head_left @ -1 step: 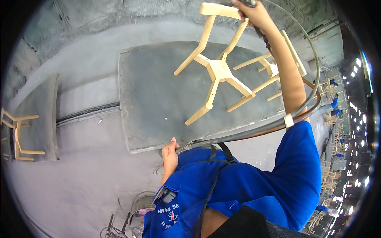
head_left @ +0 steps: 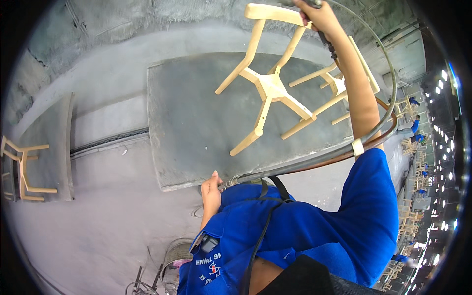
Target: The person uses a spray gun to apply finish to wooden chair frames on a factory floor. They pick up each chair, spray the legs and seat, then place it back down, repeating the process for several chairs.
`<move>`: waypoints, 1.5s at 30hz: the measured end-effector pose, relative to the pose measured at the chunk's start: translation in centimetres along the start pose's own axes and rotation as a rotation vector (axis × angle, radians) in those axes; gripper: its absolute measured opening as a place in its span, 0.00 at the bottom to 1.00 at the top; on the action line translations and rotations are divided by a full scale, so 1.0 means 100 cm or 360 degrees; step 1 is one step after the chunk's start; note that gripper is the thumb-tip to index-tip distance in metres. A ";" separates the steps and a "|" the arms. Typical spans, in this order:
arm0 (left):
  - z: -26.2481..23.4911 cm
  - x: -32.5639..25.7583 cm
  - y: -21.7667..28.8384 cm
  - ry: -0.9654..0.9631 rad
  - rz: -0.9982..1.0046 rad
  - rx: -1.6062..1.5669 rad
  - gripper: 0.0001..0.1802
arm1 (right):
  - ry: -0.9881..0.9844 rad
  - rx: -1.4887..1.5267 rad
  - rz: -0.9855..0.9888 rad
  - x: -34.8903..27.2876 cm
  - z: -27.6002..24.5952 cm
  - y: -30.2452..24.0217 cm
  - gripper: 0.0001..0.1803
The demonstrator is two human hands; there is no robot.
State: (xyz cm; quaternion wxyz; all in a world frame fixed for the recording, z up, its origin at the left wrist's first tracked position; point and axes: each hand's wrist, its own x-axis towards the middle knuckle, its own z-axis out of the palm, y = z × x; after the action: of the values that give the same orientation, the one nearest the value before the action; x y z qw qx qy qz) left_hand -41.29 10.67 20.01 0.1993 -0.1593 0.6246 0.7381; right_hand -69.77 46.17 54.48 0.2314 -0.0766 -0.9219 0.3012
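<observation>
The right hand (head_left: 320,18) had shifted slightly rightward, closed around a spray gun (head_left: 323,39). Just left of and below this grip stood the chair (head_left: 273,88), seatless; how much work was done or left, I could not tell. The left hand (head_left: 211,193) gripped the hoses (head_left: 314,162). Another chair (head_left: 339,86) stood below the right grip.

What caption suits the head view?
Right hand holding a tool beside a pale wooden chair frame, left hand near hoses.

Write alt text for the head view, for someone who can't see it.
A person's right hand holds a hose-fed tool near the top rail of a pale wooden chair frame on a grey board. The left hand is at the hoses; a similar frame is partly visible to the right.
</observation>
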 end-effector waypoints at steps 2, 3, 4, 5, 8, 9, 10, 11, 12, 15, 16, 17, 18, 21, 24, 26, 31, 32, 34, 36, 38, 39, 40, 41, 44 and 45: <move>0.011 -0.002 0.003 0.0013 0.0004 -0.0007 0.29 | 0.0114 0.0064 -0.0125 0.015 -0.029 0.034 0.21; 0.018 -0.001 0.004 0.0026 -0.0001 -0.0012 0.30 | 0.0183 -0.0037 0.0143 0.020 -0.048 0.052 0.21; 0.025 0.000 0.005 0.0051 0.0001 -0.0002 0.30 | 0.0217 0.0087 0.0217 0.021 -0.062 0.070 0.20; 0.034 0.000 0.006 0.0046 -0.0005 0.0004 0.30 | 0.0260 0.0086 0.0255 0.023 -0.077 0.088 0.19; 0.063 0.000 0.005 0.0007 0.0003 0.0131 0.31 | 0.0397 0.0122 0.0331 0.018 -0.122 0.141 0.17; 0.075 0.005 0.003 -0.0029 0.0033 0.0202 0.31 | 0.0452 0.0138 0.0316 0.018 -0.139 0.159 0.17; 0.084 0.002 0.000 -0.0054 0.0079 0.0279 0.32 | 0.0485 0.0151 0.0320 0.014 -0.152 0.177 0.17; 0.095 0.002 -0.003 -0.0037 0.0050 0.0302 0.32 | 0.0568 0.0159 0.0293 0.010 -0.162 0.194 0.18; 0.105 0.002 -0.006 -0.0023 0.0013 0.0313 0.32 | 0.0587 0.0163 0.0359 0.008 -0.172 0.213 0.17; 0.133 -0.002 -0.012 0.0026 -0.0032 0.0374 0.31 | 0.0526 0.0240 0.0433 -0.008 -0.202 0.267 0.19; 0.142 -0.004 -0.013 0.0045 -0.0031 0.0396 0.30 | 0.0636 0.0360 0.0431 -0.014 -0.202 0.285 0.19; 0.153 -0.005 -0.013 0.0067 -0.0032 0.0415 0.30 | 0.0743 0.0480 0.0426 -0.022 -0.201 0.302 0.19; 0.164 -0.006 -0.012 0.0072 -0.0046 0.0403 0.29 | 0.0846 0.0598 0.0420 -0.029 -0.197 0.317 0.19; 0.190 -0.013 -0.007 0.0105 -0.0053 0.0436 0.28 | 0.0862 0.1283 0.0417 -0.045 -0.172 0.354 0.14; 0.216 -0.019 -0.006 0.0167 0.0014 0.0544 0.28 | 0.0722 0.1740 0.0445 -0.061 -0.135 0.385 0.17; 0.229 -0.023 -0.009 0.0235 0.0026 0.0619 0.29 | 0.0629 0.1824 0.0682 -0.075 -0.111 0.405 0.17; 0.240 -0.043 -0.022 0.0102 0.0056 0.0748 0.29 | 0.0359 0.1823 0.0934 -0.132 -0.064 0.474 0.17; 0.243 -0.044 -0.025 0.0096 0.0048 0.0792 0.30 | 0.0298 0.1794 0.0931 -0.142 -0.056 0.490 0.16; 0.250 -0.047 -0.032 0.0043 0.0010 0.0887 0.30 | 0.0242 0.1677 0.1143 -0.164 -0.037 0.520 0.16; 0.258 -0.045 -0.035 0.0010 -0.0009 0.1012 0.30 | 0.0225 0.1558 0.1337 -0.189 -0.024 0.547 0.17; 0.263 -0.044 -0.035 -0.0033 -0.0042 0.1023 0.30 | 0.0271 0.1495 0.1459 -0.219 -0.021 0.568 0.16; 0.264 -0.043 -0.034 -0.0033 -0.0045 0.1046 0.30 | 0.0286 0.1470 0.1519 -0.235 -0.023 0.574 0.16; 0.265 -0.042 -0.033 -0.0075 -0.0049 0.1031 0.30 | 0.0318 0.1409 0.1621 -0.251 -0.029 0.577 0.16; 0.265 -0.041 -0.032 -0.0095 -0.0043 0.1037 0.30 | 0.0357 0.1352 0.1705 -0.266 -0.035 0.578 0.15; 0.261 -0.035 -0.030 -0.0261 -0.0030 0.1075 0.30 | 0.0446 0.1180 0.1725 -0.316 -0.069 0.564 0.16; 0.260 -0.031 -0.030 -0.0324 -0.0028 0.1077 0.30 | 0.0455 0.1219 0.1588 -0.337 -0.084 0.553 0.16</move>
State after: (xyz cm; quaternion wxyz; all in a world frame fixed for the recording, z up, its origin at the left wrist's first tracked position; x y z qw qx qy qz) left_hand -36.72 36.46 23.36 0.3085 -0.0153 0.8094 0.4995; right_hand -35.98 85.74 14.95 0.1951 -0.4476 -0.5627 0.6671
